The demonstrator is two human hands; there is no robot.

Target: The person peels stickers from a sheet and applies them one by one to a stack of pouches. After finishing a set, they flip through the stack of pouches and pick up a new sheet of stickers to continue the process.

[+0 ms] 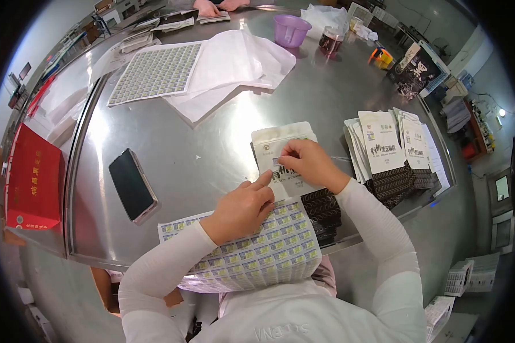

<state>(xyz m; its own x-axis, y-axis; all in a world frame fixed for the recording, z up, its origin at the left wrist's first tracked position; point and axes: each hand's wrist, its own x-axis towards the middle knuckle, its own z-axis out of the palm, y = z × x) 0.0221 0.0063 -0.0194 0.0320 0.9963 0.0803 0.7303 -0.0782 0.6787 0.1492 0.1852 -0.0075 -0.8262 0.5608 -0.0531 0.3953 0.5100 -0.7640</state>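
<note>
A white and black printed pouch (294, 186) lies in front of me, one of a small stack. My right hand (309, 163) is over its front, thumb and index finger pinched on a small sticker (276, 162) at the pouch's upper left. My left hand (243, 208) has its index finger stretched to the pouch's left edge, its other fingers loosely curled, holding nothing. Under the left wrist, a sheet of small green and blue stickers (257, 251) hangs over the table's front edge toward my lap and overlaps the lower part of the pouch.
More pouches (383, 151) are stacked at the right. A phone (133, 184) and red bag (33, 180) are at the left. Farther back are another sticker sheet (156, 71), white paper (229, 63), a purple basin (292, 31), a jar (331, 41) and another person's hands (214, 7).
</note>
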